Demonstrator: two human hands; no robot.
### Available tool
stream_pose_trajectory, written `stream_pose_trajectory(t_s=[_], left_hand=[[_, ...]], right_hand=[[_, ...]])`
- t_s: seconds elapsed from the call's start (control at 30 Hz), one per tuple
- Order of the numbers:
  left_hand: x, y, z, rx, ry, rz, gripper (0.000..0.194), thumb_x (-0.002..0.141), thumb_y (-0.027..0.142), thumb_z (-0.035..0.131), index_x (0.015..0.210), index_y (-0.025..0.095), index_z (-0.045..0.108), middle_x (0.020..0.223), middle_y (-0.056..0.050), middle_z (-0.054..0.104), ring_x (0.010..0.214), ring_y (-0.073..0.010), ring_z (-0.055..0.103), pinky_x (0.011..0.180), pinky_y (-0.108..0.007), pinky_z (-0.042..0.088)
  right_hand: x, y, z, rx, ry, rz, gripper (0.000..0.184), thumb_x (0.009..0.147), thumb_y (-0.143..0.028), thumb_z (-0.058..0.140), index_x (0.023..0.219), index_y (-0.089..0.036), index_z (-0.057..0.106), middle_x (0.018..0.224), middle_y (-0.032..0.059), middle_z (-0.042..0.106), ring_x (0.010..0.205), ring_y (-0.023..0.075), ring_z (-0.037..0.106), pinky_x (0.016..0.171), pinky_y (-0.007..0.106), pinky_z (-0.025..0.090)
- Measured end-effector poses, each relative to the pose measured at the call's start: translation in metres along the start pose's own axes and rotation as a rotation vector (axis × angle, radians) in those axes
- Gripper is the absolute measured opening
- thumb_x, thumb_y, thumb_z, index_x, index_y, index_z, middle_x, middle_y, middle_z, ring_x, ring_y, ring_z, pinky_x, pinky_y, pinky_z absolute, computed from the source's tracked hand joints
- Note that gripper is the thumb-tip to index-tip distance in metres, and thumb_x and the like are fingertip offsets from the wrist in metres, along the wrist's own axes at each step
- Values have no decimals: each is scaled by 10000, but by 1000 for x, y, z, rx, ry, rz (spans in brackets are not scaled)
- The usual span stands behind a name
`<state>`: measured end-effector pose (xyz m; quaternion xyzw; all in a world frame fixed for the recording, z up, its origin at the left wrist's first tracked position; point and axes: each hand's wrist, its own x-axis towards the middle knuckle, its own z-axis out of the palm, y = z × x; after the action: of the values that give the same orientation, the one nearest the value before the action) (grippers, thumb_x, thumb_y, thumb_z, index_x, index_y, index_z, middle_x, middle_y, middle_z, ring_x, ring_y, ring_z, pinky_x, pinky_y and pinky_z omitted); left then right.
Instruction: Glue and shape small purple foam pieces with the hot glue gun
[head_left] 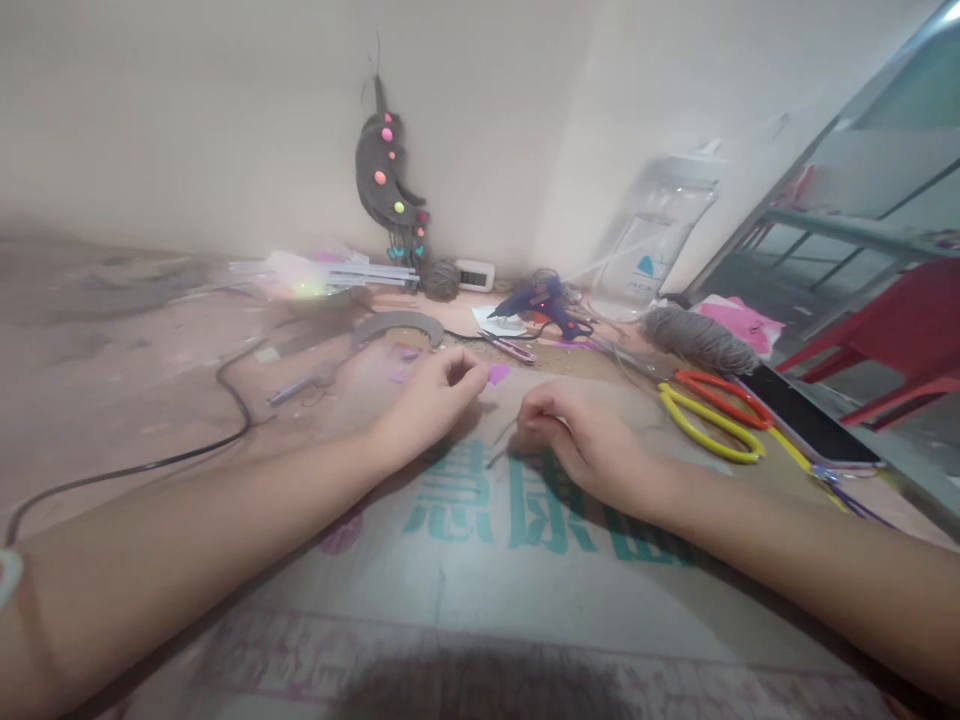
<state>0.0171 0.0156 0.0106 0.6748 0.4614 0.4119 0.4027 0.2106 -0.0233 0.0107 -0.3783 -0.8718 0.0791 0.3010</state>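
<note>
My left hand (448,395) is closed in a pinch above the printed sheet (360,590); what its fingertips hold, if anything, I cannot make out. Just beyond them lies a small purple piece (498,373). My right hand (574,430) is closed too, its fingers curled round a thin grey strand of yarn (501,458) whose ends stick out toward the left. A gap separates the two hands. Behind them are a grey curved piece (401,322), a small pink-and-white cutter (508,347) and a blue glue gun (546,302).
To the right lie scissors with red and yellow handles (712,425), a phone (806,415) and a grey yarn skein (701,340). A clear bottle (652,235) stands by the wall. A moon ornament (379,175) hangs there. A black cable (180,458) and glue sticks (360,272) are left.
</note>
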Motion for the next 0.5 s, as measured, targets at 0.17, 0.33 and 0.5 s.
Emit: stream_pose_trajectory(t_s=[0.17, 0.33, 0.5], left_hand=[[0, -1, 0, 27, -24, 55, 208, 853, 322, 546, 704, 178, 526, 632, 38, 502, 573, -108, 445, 542, -236, 350], [1, -4, 1, 30, -35, 50, 209, 859, 321, 541, 706, 181, 519, 646, 31, 533, 583, -116, 476, 561, -244, 370], [1, -5, 1, 58, -29, 51, 224, 863, 345, 538, 712, 180, 532, 661, 27, 536, 581, -117, 469, 562, -247, 367]], right_hand=[[1, 4, -9, 20, 75, -6, 260, 923, -127, 494, 1151, -221, 579, 881, 8, 727, 794, 148, 674, 743, 274, 504], [5, 2, -14, -81, 147, -6, 189, 882, -53, 497, 901, -197, 618, 812, 2, 707, 722, 127, 638, 671, 246, 476], [5, -2, -18, -99, 180, 2, 159, 879, -80, 539, 973, -174, 625, 810, 12, 693, 664, 116, 608, 615, 236, 468]])
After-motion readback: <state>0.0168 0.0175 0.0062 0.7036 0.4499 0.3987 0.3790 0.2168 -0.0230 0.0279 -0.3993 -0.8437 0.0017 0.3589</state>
